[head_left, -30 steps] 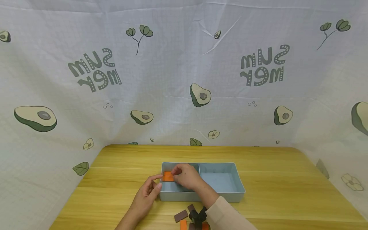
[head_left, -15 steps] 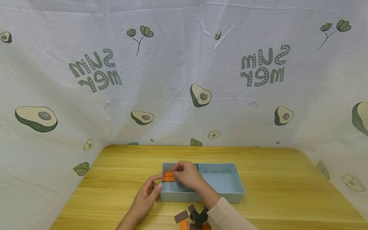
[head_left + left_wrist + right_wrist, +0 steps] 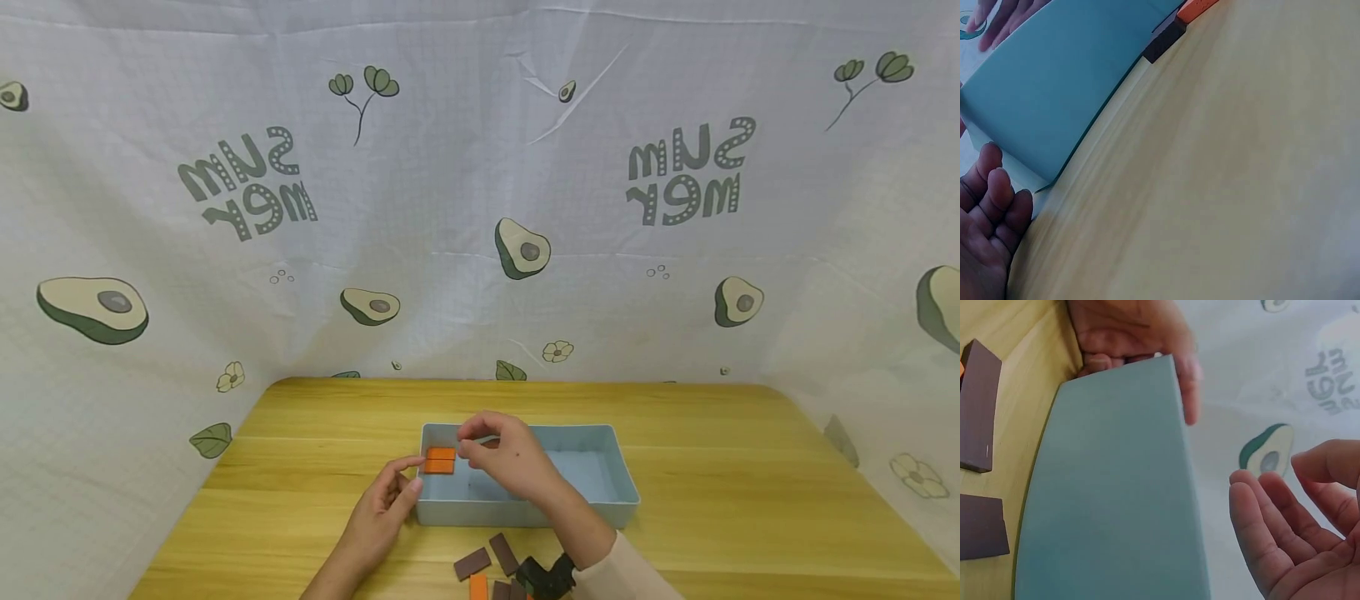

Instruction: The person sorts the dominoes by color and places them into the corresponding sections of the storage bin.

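Observation:
A light blue two-part box (image 3: 525, 512) stands on the table. Two orange blocks (image 3: 440, 460) lie side by side against the left wall of its left compartment. My left hand (image 3: 378, 512) holds the box's left end, index finger and thumb at the rim, other fingers curled outside the wall, as the left wrist view shows too. Over the box hovers my right hand (image 3: 513, 458), to the right of the orange blocks. In the right wrist view its fingertips (image 3: 1244, 484) and thumb are apart with nothing between them. It hides the divider in the head view.
Several dark brown blocks (image 3: 472, 564) and an orange block (image 3: 478, 587) lie on the wooden table (image 3: 712, 500) in front of the box. A black wrist mount (image 3: 546, 577) partly covers this group. Behind the table hangs a white cloth (image 3: 450, 167) with avocado prints.
My right hand has drawn back from the orange blocks, up and to the right, and its fingers have spread. The blocks stay in the box. My left hand has not moved.

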The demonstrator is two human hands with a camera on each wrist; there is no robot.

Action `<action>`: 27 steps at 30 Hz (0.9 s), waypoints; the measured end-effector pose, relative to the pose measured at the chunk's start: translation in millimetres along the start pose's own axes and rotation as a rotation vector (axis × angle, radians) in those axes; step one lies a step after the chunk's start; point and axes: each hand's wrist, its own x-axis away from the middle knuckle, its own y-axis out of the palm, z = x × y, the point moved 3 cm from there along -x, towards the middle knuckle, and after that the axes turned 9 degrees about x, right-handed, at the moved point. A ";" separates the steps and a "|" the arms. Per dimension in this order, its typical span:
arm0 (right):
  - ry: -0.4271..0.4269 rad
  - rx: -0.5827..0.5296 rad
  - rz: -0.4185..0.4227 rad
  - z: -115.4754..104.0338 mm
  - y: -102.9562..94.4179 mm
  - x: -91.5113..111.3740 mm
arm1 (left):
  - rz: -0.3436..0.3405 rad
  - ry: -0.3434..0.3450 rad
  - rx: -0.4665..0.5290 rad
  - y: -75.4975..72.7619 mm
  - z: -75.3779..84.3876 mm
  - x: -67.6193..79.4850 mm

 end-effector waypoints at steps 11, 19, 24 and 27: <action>0.040 -0.047 -0.020 -5.4 -23.7 41.1 | 0.008 -0.001 -0.015 -0.5 -1.0 0.7; 0.046 -0.057 -0.054 1.5 -40.6 67.7 | 0.008 -0.006 -0.007 0.1 0.0 1.1; 0.041 -0.035 -0.100 12.0 -49.5 79.6 | 0.013 -0.011 -0.032 0.3 -0.7 1.1; 0.040 -0.036 -0.149 18.4 -53.8 85.4 | 0.020 -0.024 -0.048 0.1 -1.8 0.2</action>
